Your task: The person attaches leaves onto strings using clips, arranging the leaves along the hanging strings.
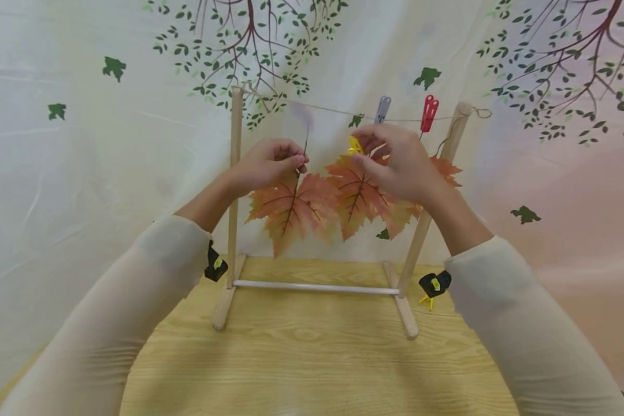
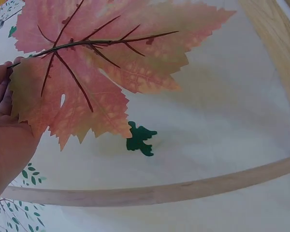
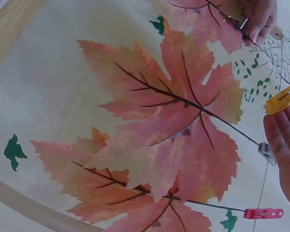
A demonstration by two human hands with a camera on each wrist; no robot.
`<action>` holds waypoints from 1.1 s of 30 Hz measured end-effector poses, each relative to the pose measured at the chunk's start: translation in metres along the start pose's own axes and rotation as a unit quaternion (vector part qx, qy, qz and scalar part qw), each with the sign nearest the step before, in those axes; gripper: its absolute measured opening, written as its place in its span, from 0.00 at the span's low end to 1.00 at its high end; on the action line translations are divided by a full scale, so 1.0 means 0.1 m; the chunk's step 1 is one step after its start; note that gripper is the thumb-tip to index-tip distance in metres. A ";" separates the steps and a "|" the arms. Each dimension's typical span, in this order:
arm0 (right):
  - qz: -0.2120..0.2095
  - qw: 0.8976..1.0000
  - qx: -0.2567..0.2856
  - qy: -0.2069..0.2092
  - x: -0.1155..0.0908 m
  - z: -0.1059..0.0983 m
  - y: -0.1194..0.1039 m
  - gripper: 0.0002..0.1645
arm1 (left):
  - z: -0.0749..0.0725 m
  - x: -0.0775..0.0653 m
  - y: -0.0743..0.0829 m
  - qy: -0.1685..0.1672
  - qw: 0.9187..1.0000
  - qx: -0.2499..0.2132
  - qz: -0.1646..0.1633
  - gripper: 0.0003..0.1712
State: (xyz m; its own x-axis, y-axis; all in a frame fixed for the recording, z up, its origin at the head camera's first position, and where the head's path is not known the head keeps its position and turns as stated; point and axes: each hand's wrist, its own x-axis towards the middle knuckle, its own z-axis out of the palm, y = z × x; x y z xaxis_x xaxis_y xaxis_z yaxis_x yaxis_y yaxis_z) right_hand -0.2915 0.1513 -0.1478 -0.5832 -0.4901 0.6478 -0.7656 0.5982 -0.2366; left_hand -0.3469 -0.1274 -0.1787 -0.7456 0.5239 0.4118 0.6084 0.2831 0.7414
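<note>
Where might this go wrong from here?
The left hand pinches a leaf only by its thin stem, so it may twist or slip. The right hand, holding the yellow clip, is close to the gray clip and might bump it. Tugging the thin string could jostle the red clip too.

No legible text, brands, numbers or signs; yellow patches (image 1: pixel 218 263) on both black wrist cameras (image 1: pixel 426 286), any print too small to read.
</note>
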 end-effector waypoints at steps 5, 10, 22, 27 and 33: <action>0.002 1.000 -0.013 0.009 0.05 -0.10 -0.04 0.22 | 0.03 0.10 0.09 0.010 1.000 0.017 -0.010 0.12; 0.014 1.000 -0.021 0.001 0.08 -0.18 -0.05 0.21 | 0.08 0.16 0.14 0.017 1.000 0.005 -0.012 0.11; 0.003 0.999 -0.040 0.009 0.27 -0.33 -0.12 0.24 | 0.17 0.27 0.16 0.022 0.999 0.000 -0.026 0.17; 0.013 0.999 -0.042 0.013 0.36 -0.37 -0.17 0.26 | 0.18 0.31 0.18 0.024 0.999 -0.002 -0.034 0.17; 0.051 0.999 -0.004 0.020 0.44 -0.38 -0.20 0.26 | 0.21 0.35 0.21 0.023 0.999 0.002 -0.046 0.17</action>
State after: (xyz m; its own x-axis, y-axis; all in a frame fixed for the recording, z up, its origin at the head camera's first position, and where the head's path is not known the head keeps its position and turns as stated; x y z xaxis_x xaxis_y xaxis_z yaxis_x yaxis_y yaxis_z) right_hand -0.2913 0.1417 -0.0866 -0.6460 -0.4011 0.6494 -0.7008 0.6488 -0.2964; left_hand -0.3543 -0.0867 -0.1598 -0.8099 0.4579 0.3666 0.5381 0.3311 0.7751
